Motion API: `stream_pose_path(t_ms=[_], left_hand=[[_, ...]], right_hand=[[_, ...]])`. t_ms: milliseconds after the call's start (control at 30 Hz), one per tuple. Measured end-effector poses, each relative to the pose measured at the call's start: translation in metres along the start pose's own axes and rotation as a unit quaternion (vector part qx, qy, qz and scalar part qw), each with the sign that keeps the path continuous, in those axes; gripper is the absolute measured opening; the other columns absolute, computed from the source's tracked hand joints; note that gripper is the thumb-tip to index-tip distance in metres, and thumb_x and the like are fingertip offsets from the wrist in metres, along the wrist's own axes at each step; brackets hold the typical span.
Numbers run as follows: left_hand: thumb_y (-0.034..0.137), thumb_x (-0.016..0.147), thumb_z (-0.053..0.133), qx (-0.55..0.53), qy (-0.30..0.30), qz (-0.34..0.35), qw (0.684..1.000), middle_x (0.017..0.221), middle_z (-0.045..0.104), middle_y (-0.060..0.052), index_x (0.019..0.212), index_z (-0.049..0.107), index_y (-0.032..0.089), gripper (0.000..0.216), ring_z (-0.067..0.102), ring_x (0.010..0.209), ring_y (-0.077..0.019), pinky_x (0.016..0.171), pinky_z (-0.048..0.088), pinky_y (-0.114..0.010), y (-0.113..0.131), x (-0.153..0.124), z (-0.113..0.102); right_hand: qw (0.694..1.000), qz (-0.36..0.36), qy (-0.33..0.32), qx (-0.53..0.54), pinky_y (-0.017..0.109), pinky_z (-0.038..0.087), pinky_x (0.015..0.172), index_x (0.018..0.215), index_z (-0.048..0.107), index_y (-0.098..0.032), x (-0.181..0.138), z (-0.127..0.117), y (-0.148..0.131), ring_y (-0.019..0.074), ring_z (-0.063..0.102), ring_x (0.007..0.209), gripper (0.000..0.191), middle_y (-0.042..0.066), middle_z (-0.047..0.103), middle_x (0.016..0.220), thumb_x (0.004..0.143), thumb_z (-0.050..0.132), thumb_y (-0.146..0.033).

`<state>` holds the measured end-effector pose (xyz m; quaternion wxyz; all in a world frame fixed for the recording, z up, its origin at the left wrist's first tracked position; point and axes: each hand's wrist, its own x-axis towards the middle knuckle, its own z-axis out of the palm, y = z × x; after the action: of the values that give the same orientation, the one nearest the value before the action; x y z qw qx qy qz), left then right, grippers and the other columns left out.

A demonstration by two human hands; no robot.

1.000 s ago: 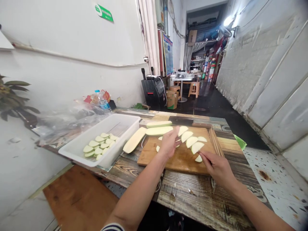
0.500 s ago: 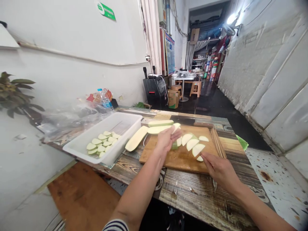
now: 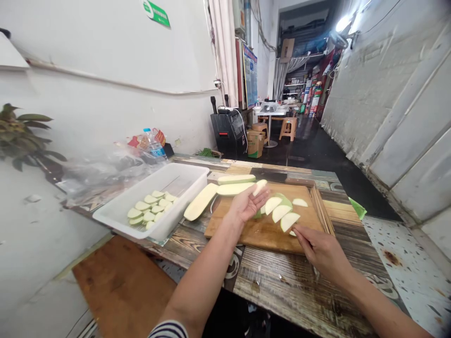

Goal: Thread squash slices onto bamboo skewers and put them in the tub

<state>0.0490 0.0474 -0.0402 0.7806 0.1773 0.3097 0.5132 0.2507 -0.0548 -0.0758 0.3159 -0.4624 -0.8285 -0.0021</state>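
Note:
My right hand [image 3: 319, 244] is pinched at the near end of a fanned row of pale green-skinned zucchini slices [image 3: 281, 212], which appear to be strung on a thin skewer mostly hidden by them. My left hand [image 3: 248, 204] is palm up with its fingers apart, over the left part of the wooden cutting board [image 3: 246, 237]. Just behind its fingertips is a pale slice [image 3: 260, 187]; whether they touch I cannot tell. One more slice [image 3: 299, 203] lies flat on the board. Long halved zucchini [image 3: 200, 202] lie left of the board.
A white plastic tub [image 3: 190, 176] with several slices in it stands at the left. Bundled bamboo skewers [image 3: 322, 209] lie along the board's right edge. A dark-bladed knife [image 3: 269, 175] rests behind the board. Plastic bags [image 3: 102, 173] and a water bottle [image 3: 154, 144] are at the far left.
My left hand has turned a little more palm up, and its fingers have spread. My right hand keeps its pinch, almost unmoved. The view has shifted slightly.

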Motion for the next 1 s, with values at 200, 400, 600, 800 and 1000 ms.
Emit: stream_pose_path(t_ms=[200,400,600,800,1000], left_hand=[[0.016,0.081,0.052,-0.007,-0.015,0.011,1.000,0.091,0.067,-0.015,0.101,0.059,0.005,0.024,0.063,0.091,-0.0208,0.085,0.050,-0.031,-0.0008,0.0013,-0.0015],[0.017,0.081,0.052,0.008,-0.018,0.014,1.000,0.091,0.067,-0.015,0.100,0.060,0.005,0.023,0.063,0.091,-0.0203,0.086,0.050,-0.030,-0.0008,0.0000,-0.0011],[0.016,0.081,0.053,0.008,-0.019,0.022,1.000,0.092,0.067,-0.016,0.099,0.060,0.004,0.023,0.063,0.092,-0.0213,0.087,0.049,-0.032,-0.0011,0.0007,-0.0012],[0.017,0.081,0.052,0.020,-0.022,0.022,0.999,0.091,0.067,-0.015,0.095,0.061,0.005,0.020,0.063,0.091,-0.0208,0.087,0.048,-0.031,-0.0026,0.0021,-0.0024],[0.016,0.081,0.053,0.018,-0.013,0.030,0.999,0.093,0.066,-0.017,0.095,0.060,0.003,0.021,0.063,0.090,-0.0215,0.087,0.048,-0.033,-0.0025,0.0010,-0.0011]], right_hand=[[1.000,0.002,0.012,0.007,0.025,0.050,0.062,0.092,0.064,-0.018,-0.0007,0.0023,0.0023,0.0178,0.067,0.070,0.023,0.008,0.071,0.085,0.088,0.042,-0.021],[1.000,0.010,-0.001,0.012,0.026,0.050,0.062,0.093,0.063,-0.017,0.0008,0.0001,0.0003,0.0181,0.067,0.070,0.024,0.008,0.071,0.087,0.088,0.040,-0.021],[1.000,0.013,0.006,0.017,0.026,0.050,0.063,0.095,0.063,-0.017,0.0000,0.0002,-0.0001,0.0178,0.067,0.070,0.024,0.008,0.071,0.087,0.089,0.040,-0.022],[1.000,0.014,0.000,0.022,0.026,0.050,0.063,0.094,0.063,-0.017,0.0000,0.0005,0.0000,0.0183,0.067,0.071,0.024,0.008,0.071,0.087,0.088,0.040,-0.021],[1.000,0.010,0.007,0.020,0.025,0.049,0.060,0.094,0.064,-0.018,-0.0010,0.0016,0.0012,0.0179,0.066,0.068,0.024,0.008,0.071,0.086,0.088,0.040,-0.022]])
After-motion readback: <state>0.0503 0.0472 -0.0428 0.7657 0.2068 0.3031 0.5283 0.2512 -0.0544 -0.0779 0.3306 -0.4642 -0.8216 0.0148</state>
